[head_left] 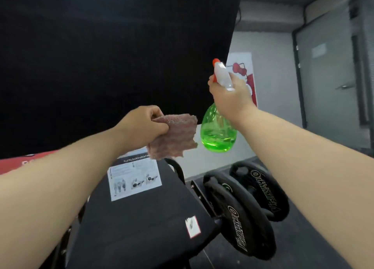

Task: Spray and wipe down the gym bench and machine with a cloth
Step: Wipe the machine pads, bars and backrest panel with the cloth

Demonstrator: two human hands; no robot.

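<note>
right hand (230, 98): is gripping the neck of the spray bottle (218, 135), with the fingers curled round it beneath the white head. Whether a finger is squeezing the trigger cannot be told.
left hand (141, 127): is pinching the cloth (176, 135) between the thumb and curled fingers, holding it in the air just left of the bottle.
nozzle: is pointing up and away, toward the edge of the black pad (121, 56).
machine (141, 218): is lying below both hands, its instruction sticker (135, 177) facing up and the weight plates (238, 214) standing to its right.
step in hand: probably spraying the upright pad before wiping.
doing it well: swinging the nozzle left so the mist is landing on the pad's face rather than past its edge. Bringing the cloth in flat right after, and working top to bottom so drips are being caught.
risk: the sticker may be soaking if spray is drifting down.
</note>
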